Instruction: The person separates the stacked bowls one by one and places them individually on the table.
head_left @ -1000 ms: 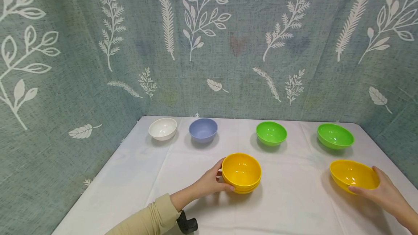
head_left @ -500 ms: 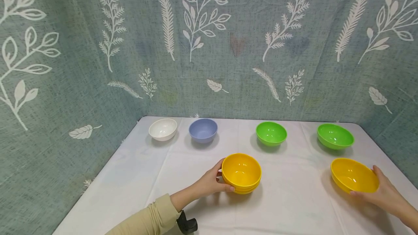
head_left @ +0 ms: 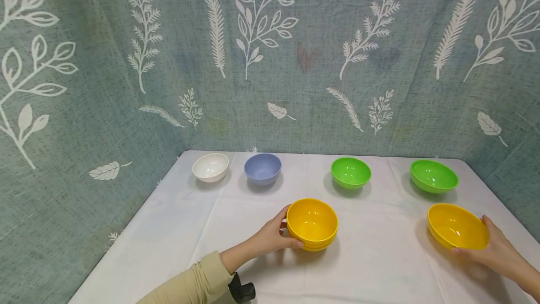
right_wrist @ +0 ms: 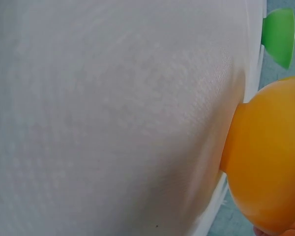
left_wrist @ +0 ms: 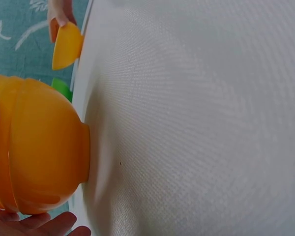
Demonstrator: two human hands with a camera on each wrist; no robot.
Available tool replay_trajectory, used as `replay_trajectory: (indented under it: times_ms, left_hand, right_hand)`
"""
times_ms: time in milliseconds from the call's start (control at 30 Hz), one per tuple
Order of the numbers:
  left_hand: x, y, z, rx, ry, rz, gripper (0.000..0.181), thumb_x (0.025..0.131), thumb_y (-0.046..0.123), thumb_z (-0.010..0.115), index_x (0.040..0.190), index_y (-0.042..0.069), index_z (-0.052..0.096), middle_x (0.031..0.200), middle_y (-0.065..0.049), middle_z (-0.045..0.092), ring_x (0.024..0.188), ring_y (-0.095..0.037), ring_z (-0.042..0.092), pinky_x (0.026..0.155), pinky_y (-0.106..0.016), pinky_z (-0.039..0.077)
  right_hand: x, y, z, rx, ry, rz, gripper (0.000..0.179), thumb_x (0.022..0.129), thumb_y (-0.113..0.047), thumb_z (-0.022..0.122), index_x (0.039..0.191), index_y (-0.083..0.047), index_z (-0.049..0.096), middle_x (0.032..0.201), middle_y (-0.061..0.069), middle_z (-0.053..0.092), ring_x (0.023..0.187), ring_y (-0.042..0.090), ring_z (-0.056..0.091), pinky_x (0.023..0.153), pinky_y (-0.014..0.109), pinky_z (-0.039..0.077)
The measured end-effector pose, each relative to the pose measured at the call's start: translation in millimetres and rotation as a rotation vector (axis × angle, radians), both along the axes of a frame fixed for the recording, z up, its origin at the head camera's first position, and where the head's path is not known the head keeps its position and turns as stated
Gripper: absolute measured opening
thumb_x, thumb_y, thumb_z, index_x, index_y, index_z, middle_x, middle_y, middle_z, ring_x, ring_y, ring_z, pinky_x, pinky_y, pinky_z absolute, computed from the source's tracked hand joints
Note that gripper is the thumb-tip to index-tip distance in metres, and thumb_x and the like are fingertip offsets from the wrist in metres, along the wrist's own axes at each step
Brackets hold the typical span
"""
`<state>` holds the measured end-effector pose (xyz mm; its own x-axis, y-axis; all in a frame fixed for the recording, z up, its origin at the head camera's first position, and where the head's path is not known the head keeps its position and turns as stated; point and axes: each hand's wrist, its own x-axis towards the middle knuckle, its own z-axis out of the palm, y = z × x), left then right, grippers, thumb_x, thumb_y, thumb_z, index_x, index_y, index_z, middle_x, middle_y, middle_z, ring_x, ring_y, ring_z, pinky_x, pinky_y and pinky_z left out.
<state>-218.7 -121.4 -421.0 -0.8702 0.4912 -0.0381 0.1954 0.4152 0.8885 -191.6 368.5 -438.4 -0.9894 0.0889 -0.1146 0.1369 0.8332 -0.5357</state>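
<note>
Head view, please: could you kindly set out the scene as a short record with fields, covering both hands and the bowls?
Left hand: holds a stack of yellow bowls by its side
Right hand: grips a single yellow bowl by its rim and side
Back row, left to right: white bowl, blue bowl, first green bowl, second green bowl
Surface: table under a white cloth
Backdrop: grey-green fabric with white leaf prints
</note>
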Motion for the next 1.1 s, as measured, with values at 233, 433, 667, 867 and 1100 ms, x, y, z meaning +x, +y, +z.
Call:
replay_trajectory:
  times_ms: [233,433,667,867,1100]
  left_hand:
    - [-0.5,0.6,-0.5,-0.004,-0.007,0.003,0.091,0.075,0.026,0.076,0.145,0.015,0.02,0.141,-0.006,0.039,0.115,-0.024,0.05,0.09,-0.041,0.045]
    - [-0.9,0.5,-2.0,-0.009,-0.007,0.009,0.091,0.075,0.027,0.076,0.145,0.016,0.02,0.14,-0.007,0.04,0.114,-0.024,0.05,0.091,-0.041,0.044]
    - [-0.2,0.8,-1.8,-0.016,0.002,0.01,0.092,0.074,0.026,0.077,0.145,0.015,0.02,0.141,-0.008,0.039,0.115,-0.025,0.05,0.091,-0.043,0.044]
    - [0.0,1.0,0.1,-0.006,-0.005,0.018,0.09,0.075,0.027,0.076,0.145,0.014,0.022,0.14,-0.008,0.04,0.115,-0.026,0.05,0.092,-0.042,0.044]
    - [0.1,0.6,-1.5,-0.008,-0.008,0.026,0.089,0.075,0.028,0.076,0.144,0.013,0.023,0.139,-0.009,0.04,0.114,-0.026,0.051,0.093,-0.042,0.044]
  right_hand:
    - [0.4,0.1,2.2,-0.021,-0.013,0.017,0.12,0.078,-0.048,0.065,0.129,0.024,-0.016,0.126,0.052,0.001,0.111,0.062,0.015,0.092,0.071,0.019]
    - [0.0,-0.3,7.8,-0.034,0.088,0.071,0.114,0.079,-0.038,0.067,0.131,0.023,-0.013,0.127,0.052,0.002,0.112,0.064,0.015,0.091,0.072,0.017]
    - [-3.7,-11.1,25.8,-0.037,0.065,0.085,0.112,0.081,-0.04,0.065,0.132,0.022,-0.013,0.129,0.051,0.0,0.113,0.063,0.014,0.09,0.073,0.018]
    - [-9.0,-24.1,40.5,-0.001,0.061,0.101,0.111,0.081,-0.041,0.065,0.133,0.021,-0.011,0.131,0.049,0.001,0.114,0.063,0.015,0.089,0.073,0.021]
    - [-11.0,-38.3,49.0,-0.087,0.055,0.158,0.104,0.085,-0.038,0.062,0.139,0.011,-0.012,0.136,0.045,-0.001,0.118,0.062,0.011,0.088,0.074,0.018]
